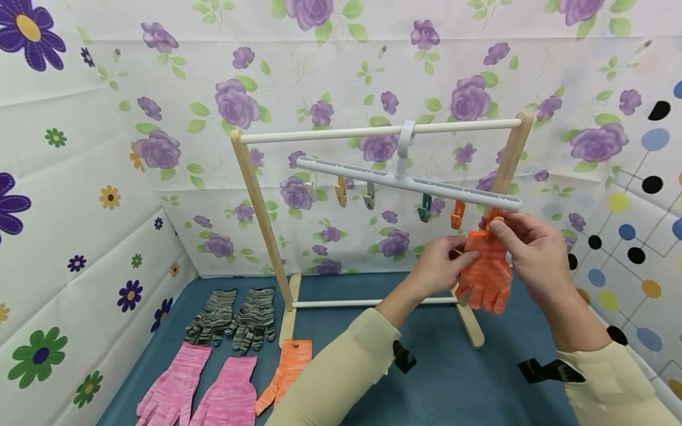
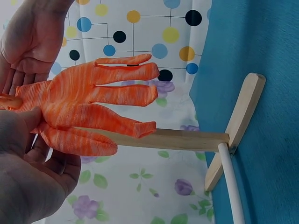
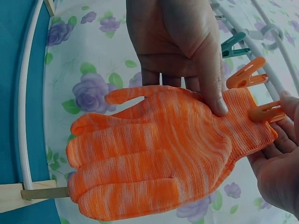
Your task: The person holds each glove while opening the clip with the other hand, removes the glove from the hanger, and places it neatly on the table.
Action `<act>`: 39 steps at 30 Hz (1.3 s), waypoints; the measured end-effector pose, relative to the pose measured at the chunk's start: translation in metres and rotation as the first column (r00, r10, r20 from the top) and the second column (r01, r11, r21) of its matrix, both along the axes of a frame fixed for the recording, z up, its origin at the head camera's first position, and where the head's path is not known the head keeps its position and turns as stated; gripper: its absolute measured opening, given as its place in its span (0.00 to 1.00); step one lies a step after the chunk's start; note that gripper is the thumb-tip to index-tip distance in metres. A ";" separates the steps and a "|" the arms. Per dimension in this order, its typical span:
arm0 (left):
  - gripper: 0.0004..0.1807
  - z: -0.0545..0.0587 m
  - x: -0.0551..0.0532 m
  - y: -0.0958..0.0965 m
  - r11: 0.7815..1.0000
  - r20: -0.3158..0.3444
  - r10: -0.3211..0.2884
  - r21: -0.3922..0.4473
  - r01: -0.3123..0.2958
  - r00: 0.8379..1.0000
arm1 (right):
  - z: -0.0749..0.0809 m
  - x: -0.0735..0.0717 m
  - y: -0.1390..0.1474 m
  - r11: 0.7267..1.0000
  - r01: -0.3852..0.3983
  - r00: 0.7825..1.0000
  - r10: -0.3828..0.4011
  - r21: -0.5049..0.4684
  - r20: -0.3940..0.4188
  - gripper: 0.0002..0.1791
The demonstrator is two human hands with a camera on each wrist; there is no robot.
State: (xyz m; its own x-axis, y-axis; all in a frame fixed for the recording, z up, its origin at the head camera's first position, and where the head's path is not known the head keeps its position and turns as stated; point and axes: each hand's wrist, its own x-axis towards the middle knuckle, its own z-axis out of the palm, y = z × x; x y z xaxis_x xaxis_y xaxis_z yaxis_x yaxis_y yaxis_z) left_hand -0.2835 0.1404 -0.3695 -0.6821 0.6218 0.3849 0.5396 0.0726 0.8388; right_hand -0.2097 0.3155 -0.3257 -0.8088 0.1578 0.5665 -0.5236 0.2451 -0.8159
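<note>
An orange knit glove [image 1: 485, 275] hangs fingers-down below the right end of a grey-white hanger [image 1: 373, 176]. My left hand [image 1: 442, 263] pinches the glove beside the cuff, thumb on the front and fingers behind. An orange clothespin [image 3: 267, 112] overlaps the cuff's edge. My right hand [image 1: 538, 254] pinches this clothespin, its thumb at the handle end and its other fingers behind the cuff. A second orange clothespin [image 1: 457, 214] dangles just left of it, then a green clothespin [image 1: 424, 208]. In the left wrist view the glove's fingers spread out past my left hand [image 2: 28, 172].
The hanger hooks over the white top bar [image 1: 330, 134] of a wooden rack [image 1: 261, 219]. Grey, yellow and white clothespins hang further left. On the blue table lie two grey-black gloves [image 1: 256, 316], two pink gloves [image 1: 229, 393] and another orange glove [image 1: 290, 367].
</note>
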 end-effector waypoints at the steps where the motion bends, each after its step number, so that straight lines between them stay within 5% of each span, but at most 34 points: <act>1: 0.14 0.000 0.000 0.000 1.000 -0.001 -0.002 0.000 0.002 1.000 | 0.000 0.000 0.000 1.000 0.000 1.000 0.000 0.000 -0.001 0.21; 20: 0.13 -0.013 0.000 -0.010 0.998 -0.032 0.054 -0.017 -0.054 0.998 | -0.001 -0.002 -0.001 0.991 -0.030 0.999 0.027 -0.130 -0.027 0.21; 39: 0.11 -0.020 0.003 -0.046 0.998 -0.038 0.068 0.012 -0.068 0.997 | -0.003 -0.005 0.004 0.989 -0.082 0.994 0.073 -0.123 -0.077 0.20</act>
State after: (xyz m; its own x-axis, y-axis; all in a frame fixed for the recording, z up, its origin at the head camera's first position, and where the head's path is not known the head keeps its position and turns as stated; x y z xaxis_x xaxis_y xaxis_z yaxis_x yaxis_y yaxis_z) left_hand -0.2806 0.0945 -0.3894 -0.7072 0.5700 0.4183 0.5655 0.1009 0.8186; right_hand -0.2147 0.3190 -0.3286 -0.7793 0.1700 0.6031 -0.5953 0.0995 -0.7973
